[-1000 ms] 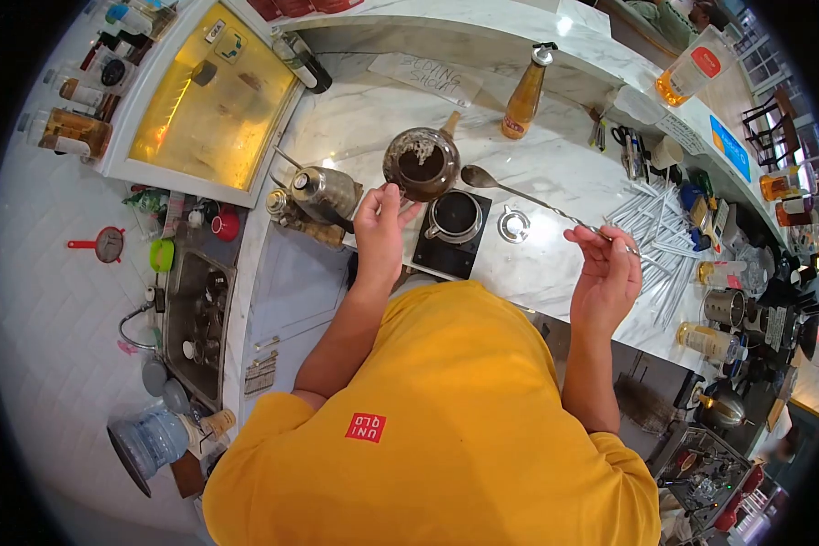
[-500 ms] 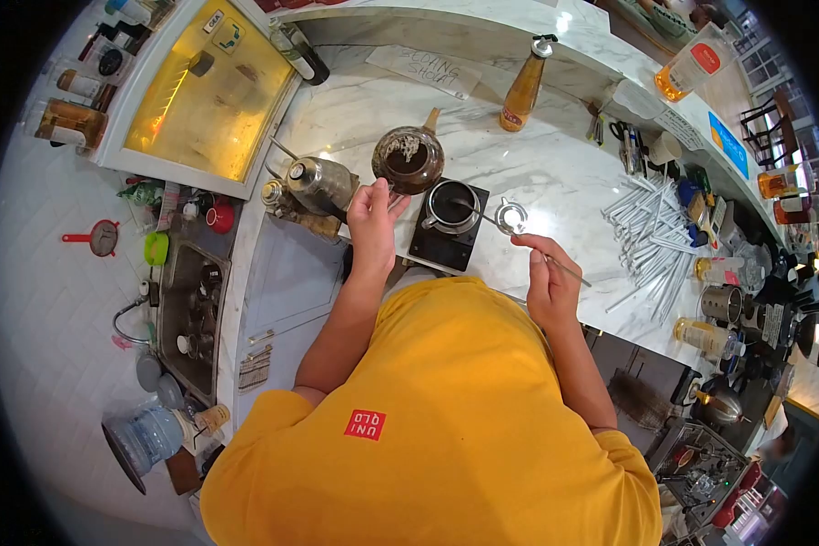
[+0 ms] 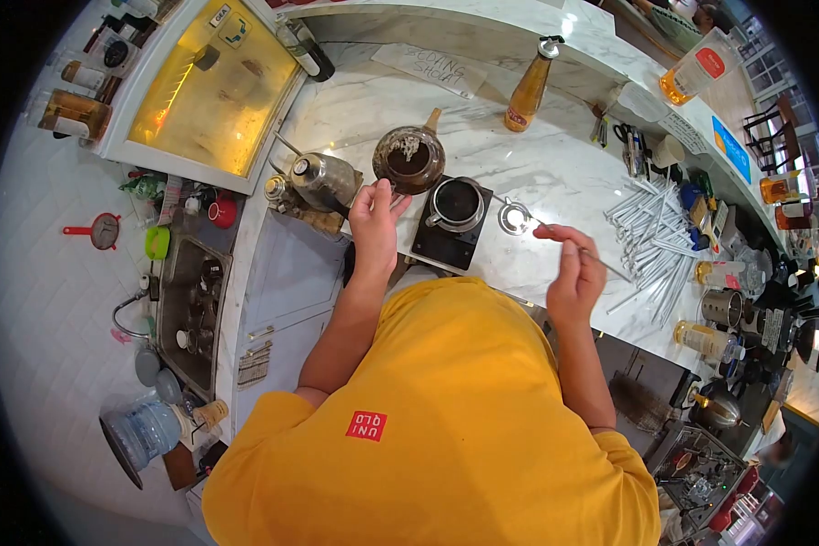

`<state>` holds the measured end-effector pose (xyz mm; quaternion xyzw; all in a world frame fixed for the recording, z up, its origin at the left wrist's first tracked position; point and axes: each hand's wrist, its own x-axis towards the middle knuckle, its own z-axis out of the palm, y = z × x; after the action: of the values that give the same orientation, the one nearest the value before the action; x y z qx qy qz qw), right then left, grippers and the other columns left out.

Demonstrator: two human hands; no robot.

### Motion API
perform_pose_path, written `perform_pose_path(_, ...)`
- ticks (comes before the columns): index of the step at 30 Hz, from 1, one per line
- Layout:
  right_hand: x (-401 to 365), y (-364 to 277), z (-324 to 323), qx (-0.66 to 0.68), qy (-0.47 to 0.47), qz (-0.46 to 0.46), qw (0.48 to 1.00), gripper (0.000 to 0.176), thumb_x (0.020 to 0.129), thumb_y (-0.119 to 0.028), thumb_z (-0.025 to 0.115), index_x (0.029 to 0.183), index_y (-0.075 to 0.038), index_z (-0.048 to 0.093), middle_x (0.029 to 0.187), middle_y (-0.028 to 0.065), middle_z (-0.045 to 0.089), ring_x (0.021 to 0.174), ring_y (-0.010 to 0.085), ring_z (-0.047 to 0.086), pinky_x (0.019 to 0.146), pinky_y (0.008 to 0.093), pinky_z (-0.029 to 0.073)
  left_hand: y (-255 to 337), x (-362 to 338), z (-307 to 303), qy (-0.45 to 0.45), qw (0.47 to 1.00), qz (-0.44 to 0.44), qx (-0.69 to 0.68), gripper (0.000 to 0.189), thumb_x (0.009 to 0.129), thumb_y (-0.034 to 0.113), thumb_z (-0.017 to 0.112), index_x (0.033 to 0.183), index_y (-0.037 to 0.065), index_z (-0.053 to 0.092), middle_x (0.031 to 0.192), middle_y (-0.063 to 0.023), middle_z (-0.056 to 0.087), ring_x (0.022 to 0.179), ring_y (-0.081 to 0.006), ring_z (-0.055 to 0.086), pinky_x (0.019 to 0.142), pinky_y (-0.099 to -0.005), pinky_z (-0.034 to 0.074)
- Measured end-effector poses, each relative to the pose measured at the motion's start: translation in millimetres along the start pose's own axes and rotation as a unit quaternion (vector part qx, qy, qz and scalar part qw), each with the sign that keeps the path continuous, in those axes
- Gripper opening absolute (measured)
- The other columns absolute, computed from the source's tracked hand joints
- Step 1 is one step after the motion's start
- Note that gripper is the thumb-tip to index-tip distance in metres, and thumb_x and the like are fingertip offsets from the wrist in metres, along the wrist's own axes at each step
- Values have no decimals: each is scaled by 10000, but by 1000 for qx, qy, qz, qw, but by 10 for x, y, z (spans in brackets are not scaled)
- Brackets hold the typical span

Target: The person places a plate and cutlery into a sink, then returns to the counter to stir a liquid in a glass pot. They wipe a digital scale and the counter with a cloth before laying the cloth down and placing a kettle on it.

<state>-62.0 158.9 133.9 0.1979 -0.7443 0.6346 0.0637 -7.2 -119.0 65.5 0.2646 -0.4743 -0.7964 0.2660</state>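
My left hand (image 3: 373, 216) has its thumb and fingers closed at the near edge of a round glass pot (image 3: 425, 178), which holds dark brown contents and has a wooden handle on its far side. Between the fingers of my right hand (image 3: 575, 273) is a long, thin metal stirring spoon (image 3: 541, 221), slanting toward the cup. That metal-rimmed cup (image 3: 433, 218) contains dark liquid and stands on a black scale (image 3: 440, 247). Just right of the scale lies a small round metal-and-glass piece (image 3: 513, 218). Part of the pot's grip is hidden by my fingers.
Steel kettles (image 3: 321, 179) stand left of the pot. A pump bottle of amber syrup (image 3: 529, 86) is at the back, near a handwritten paper sign (image 3: 428, 71). Many wrapped straws (image 3: 655, 241) lie at right. A sink (image 3: 191, 318) is on the far left.
My right hand has moved right, drawing the spoon out of the cup so its tip is now at or past the rim. My left hand and the pot have stayed put.
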Motion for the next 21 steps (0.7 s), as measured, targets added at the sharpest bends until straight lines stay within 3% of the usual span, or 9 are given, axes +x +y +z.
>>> perform_pose_path(4, 74, -204, -93, 134, 54, 19, 989, 266, 1058, -103, 441, 1108, 69, 637, 992, 177, 741, 916, 221, 704, 916, 350, 519, -20, -4, 2, -23, 1000, 10, -2, 260, 1050, 168, 580, 827, 46, 531, 1137, -84, 587, 981, -164, 628, 944, -426, 592)
perform_pose_path(5, 79, -245, -116, 168, 48, 10, 985, 267, 1070, -121, 420, 1145, 67, 594, 1021, 214, 724, 934, 277, 717, 937, 406, 525, -15, -14, 10, -30, 999, 15, 3, 257, 1049, 165, 579, 828, 43, 532, 1160, -92, 584, 996, -166, 630, 946, -425, 591)
perform_pose_path(9, 81, -388, -113, 236, 44, -39, 970, 289, 1077, -128, 404, 1157, 85, 584, 1124, 242, 687, 928, 327, 730, 945, 464, 522, 100, -110, 138, -65, 997, 42, 6, 246, 1048, 147, 568, 836, 29, 533, 1269, -133, 559, 1050, -181, 636, 951, -417, 589)
perform_pose_path(12, 64, -533, -33, 188, 51, -45, 980, 281, 1069, -104, 398, 1156, 84, 587, 1062, 244, 705, 913, 329, 727, 967, 484, 512, 122, -154, 157, -110, 990, 88, 14, 164, 1057, 131, 536, 929, 35, 573, 1257, -98, 576, 1075, -170, 630, 946, -406, 580)
perform_pose_path(16, 168, -588, 91, 131, -16, -211, 969, 241, 1036, -52, 419, 1133, 77, 599, 955, 234, 721, 876, 335, 725, 977, 507, 506, 189, -209, 183, -187, 971, 149, -7, 141, 1067, 111, 493, 1040, 29, 606, 1298, -84, 577, 1165, -192, 622, 969, -408, 567)
perform_pose_path(19, 204, -706, 136, 99, -64, -251, 961, 193, 1006, -31, 465, 1101, 50, 612, 909, 212, 719, 877, 328, 726, 965, 525, 509, 269, -264, 235, -218, 963, 141, -74, 180, 1057, 116, 514, 917, 7, 548, 1385, -149, 507, 1199, -215, 618, 967, -408, 577)
perform_pose_path(21, 203, -758, 160, 82, -76, -260, 959, 177, 1000, -26, 477, 1094, 35, 614, 908, 204, 719, 879, 322, 727, 965, 525, 508, 316, -289, 243, -228, 961, 129, -92, 170, 1057, 121, 513, 947, 1, 560, 1388, -137, 504, 1202, -218, 617, 980, -410, 569)
